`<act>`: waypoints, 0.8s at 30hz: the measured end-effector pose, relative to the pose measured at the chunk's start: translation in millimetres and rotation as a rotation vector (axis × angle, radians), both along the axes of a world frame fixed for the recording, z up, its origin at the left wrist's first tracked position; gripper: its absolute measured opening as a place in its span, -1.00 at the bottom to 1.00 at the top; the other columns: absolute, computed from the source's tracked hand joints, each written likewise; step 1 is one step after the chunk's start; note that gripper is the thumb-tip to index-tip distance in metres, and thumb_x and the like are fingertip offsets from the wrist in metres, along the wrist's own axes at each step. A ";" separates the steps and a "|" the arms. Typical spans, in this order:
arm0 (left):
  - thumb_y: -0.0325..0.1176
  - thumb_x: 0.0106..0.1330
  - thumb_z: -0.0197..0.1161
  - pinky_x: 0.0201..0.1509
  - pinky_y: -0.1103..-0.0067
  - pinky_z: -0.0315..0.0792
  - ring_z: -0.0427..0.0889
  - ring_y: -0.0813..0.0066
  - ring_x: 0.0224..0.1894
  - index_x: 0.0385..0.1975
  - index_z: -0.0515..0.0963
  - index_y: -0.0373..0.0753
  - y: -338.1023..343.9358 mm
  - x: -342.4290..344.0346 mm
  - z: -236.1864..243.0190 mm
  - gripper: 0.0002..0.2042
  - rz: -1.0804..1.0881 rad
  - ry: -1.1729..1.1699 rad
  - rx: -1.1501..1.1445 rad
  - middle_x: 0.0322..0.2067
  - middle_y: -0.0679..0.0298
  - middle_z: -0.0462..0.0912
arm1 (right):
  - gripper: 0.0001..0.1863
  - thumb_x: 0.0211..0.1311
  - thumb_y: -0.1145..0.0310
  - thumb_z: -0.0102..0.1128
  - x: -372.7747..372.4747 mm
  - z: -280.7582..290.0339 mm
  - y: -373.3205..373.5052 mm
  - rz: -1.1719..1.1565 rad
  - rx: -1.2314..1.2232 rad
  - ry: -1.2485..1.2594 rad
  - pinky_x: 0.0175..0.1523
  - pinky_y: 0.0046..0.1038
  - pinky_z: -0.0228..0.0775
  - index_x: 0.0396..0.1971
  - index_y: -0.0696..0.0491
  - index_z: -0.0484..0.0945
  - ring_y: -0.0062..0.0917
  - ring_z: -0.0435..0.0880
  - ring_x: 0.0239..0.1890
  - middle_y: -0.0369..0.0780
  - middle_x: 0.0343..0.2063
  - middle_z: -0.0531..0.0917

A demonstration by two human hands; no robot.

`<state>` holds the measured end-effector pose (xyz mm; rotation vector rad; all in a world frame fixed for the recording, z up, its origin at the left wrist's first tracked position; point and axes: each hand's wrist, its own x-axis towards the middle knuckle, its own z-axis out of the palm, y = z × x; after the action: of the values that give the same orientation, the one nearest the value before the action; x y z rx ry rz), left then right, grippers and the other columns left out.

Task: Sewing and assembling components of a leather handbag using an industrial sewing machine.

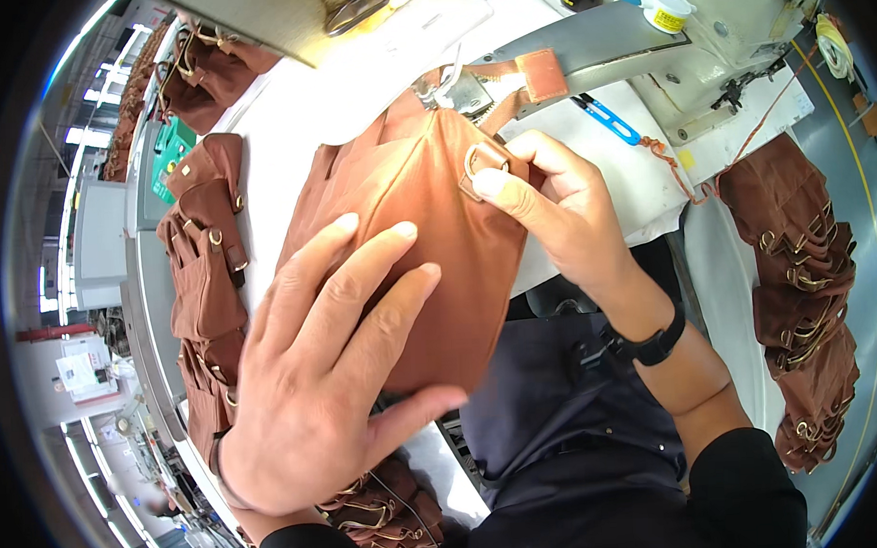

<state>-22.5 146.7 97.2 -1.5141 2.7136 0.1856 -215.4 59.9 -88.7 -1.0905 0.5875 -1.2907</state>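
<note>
A brown fabric bag piece (459, 302) hangs across the middle, its top end at the metal presser area (463, 91) of a sewing machine. My left hand (331, 365) lies on its left part with fingers spread and thumb out. My right hand (557, 202) pinches the bag's upper right corner at a leather tab with a metal D-ring (488, 158), thumb over the ring. Just beyond, a leather patch (541, 75) on a strap rests by the machine arm.
Stacks of brown bags stand at left (202, 282) and right (797, 310). On the white worktable (278, 106) are a green item (169, 163) at left and a blue-handled tool (607, 118) with cord at right. A small white round container (666, 10) sits on the machine.
</note>
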 end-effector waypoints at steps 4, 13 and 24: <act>-0.35 0.05 0.58 0.63 0.06 0.14 0.35 0.02 0.54 0.33 0.56 -0.21 -0.7 26.5 -32.8 -0.28 0.084 -0.124 -0.164 0.41 0.20 0.52 | -0.75 0.40 0.20 0.44 -6.4 -5.2 -13.5 -0.167 -0.358 0.609 -0.23 -0.56 0.40 -0.27 0.08 0.68 -0.59 0.49 -0.47 -0.28 -0.47 0.56; -0.19 0.03 0.62 0.68 -0.08 -0.10 0.31 0.03 0.56 0.45 0.41 -0.23 -34.6 -2.7 -112.6 -0.11 0.100 0.025 -0.509 0.48 0.13 0.40 | -0.76 0.51 0.32 0.34 -1.9 5.2 13.5 0.032 -0.046 0.528 -0.39 -0.56 0.20 -0.22 0.24 0.73 -0.81 0.34 -0.47 -0.45 -0.53 0.50; -0.42 0.04 0.56 0.49 0.26 0.24 0.55 0.18 0.36 0.43 0.46 -0.20 -50.5 -17.2 -141.4 -0.19 0.180 0.284 -0.611 0.34 0.18 0.60 | -0.73 0.57 0.31 0.26 -7.9 18.0 30.9 -0.046 0.020 0.318 -0.47 -0.59 0.12 -0.19 0.23 0.76 -0.87 0.30 -0.53 -0.49 -0.62 0.46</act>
<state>-39.7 96.2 -44.2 -2.0105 3.0203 -0.5150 -223.3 90.9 -70.7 -1.2819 0.8653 -1.1554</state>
